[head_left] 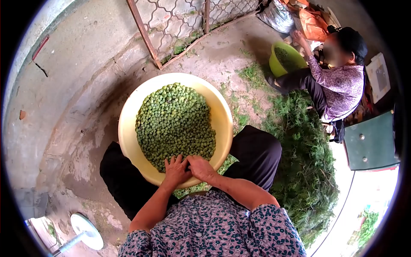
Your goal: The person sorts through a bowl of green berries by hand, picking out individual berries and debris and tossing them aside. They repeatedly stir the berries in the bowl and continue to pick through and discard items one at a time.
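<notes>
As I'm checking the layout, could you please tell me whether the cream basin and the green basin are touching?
Apart: the head view shows ground between the cream basin and the green basin.

The big basin (225, 113) here is a creamy pale yellow, and the small round pieces (175, 124) in it are green, speckled lighter and darker. That lilac-pale shirt (201, 227) is printed all over with dark and teal leaf-like spots, worn with plain blackish trousers (259, 154). The other person's blouse (344, 81) is light purple, broken by dark blotches, the cap (354, 43) black, the smaller bowl (277, 68) bright lime. Deep green cuttings (299, 158); a teal cabinet (370, 139); a grey wall (81, 51); a rusty-brown grille (143, 32) in wavy lattice. One sack (313, 25) is orange; the bag (276, 16) beside it looks silvery, though it's hard to be sure.
</notes>
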A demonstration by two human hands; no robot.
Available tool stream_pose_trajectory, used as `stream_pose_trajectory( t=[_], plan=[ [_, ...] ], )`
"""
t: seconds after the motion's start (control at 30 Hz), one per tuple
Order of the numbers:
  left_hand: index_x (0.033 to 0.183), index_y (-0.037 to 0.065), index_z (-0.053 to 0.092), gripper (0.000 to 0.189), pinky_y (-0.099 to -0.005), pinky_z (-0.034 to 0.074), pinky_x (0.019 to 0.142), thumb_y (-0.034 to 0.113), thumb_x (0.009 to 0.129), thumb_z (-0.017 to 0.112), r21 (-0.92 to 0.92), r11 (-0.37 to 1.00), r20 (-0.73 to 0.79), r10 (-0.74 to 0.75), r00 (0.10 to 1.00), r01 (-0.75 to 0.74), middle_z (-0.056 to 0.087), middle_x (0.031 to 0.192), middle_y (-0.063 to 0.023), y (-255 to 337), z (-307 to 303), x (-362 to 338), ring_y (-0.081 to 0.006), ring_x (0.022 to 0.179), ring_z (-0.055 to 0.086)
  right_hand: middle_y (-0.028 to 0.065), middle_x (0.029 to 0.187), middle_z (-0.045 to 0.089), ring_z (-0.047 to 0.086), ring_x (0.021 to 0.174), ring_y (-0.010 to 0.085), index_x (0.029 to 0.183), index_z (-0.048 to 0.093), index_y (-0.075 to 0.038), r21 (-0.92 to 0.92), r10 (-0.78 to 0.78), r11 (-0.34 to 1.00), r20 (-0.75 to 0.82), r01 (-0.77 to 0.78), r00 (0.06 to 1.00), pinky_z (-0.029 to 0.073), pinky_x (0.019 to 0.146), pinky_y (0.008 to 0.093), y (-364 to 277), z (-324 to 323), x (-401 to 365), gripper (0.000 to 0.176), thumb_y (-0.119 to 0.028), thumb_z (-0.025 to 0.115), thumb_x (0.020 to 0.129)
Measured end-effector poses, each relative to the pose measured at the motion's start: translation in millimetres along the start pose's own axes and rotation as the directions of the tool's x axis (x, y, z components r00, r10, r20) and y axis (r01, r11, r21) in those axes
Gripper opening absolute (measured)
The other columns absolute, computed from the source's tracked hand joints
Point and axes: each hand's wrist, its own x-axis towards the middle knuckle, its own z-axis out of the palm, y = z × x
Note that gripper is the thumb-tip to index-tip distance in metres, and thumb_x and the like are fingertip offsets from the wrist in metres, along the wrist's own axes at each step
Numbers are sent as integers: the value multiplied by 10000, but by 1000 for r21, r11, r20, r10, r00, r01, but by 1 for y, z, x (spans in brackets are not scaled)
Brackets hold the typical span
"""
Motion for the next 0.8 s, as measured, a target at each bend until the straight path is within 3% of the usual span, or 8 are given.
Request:
stream_pose_trajectory(
  t=[0.2,0.4,0.47,0.5,0.57,0.63,0.73,0.8],
  plan=[
    [1209,199,517,545,-574,297,894,453,736,614,51,999,-103,25,994,-20,495,1217,-120,-2,3,-7,-361,1046,481,188,857,554,548,872,373,876,514,-16,31,13,999,34,-14,999,461,746,449,1,1,1,177,-102,583,739],
    [1114,190,570,459,-541,390,785,367,703,673,86,994,-39,73,997,-70,533,1079,-114,-3,-25,-26,-345,868,579,186,872,554,559,868,375,855,560,-25,-97,68,993,58,-62,996,467,732,461,1,-3,5,165,-140,618,752],
    [1046,165,584,403,-481,450,710,329,692,688,-9,998,114,59,992,-58,550,993,-121,-4,-45,-31,-321,793,610,185,867,553,559,870,374,848,561,-25,-104,58,993,76,-50,995,468,736,459,2,-3,7,173,-149,636,752],
    [1046,165,584,403,-481,450,710,329,692,688,-16,999,111,44,993,-42,550,993,-121,-5,-57,-32,-321,793,610,180,868,554,562,866,369,842,565,-28,-132,63,990,91,-51,994,470,733,456,2,-4,7,179,-157,648,750],
    [1090,148,549,442,-383,497,614,346,721,689,206,960,123,170,978,-192,566,933,-120,-12,-83,-29,-286,739,616,174,868,555,564,863,363,837,568,-31,-160,64,986,116,-45,991,473,731,452,0,-5,7,185,-164,661,749],
    [1013,119,555,351,-397,497,635,333,758,666,196,962,11,194,981,-192,575,864,-105,-21,-120,-22,-287,767,615,159,858,556,571,851,351,833,573,-34,-275,64,961,128,-26,990,474,720,449,-5,-6,7,194,-168,674,736],
    [1105,112,570,357,-376,506,733,303,811,637,31,998,-192,57,980,-52,607,992,-128,-40,-173,0,-263,860,619,144,850,554,565,873,339,830,581,-41,-328,64,945,133,-17,989,476,714,435,-23,-7,9,192,-166,684,726],
    [1180,90,560,395,-332,493,802,269,835,629,-263,965,-291,-69,954,-10,616,1072,-137,-50,-204,14,-234,910,617,143,852,553,560,885,338,825,582,-43,-351,49,936,144,5,988,476,716,430,-26,-5,13,188,-167,684,727]
  ],
)
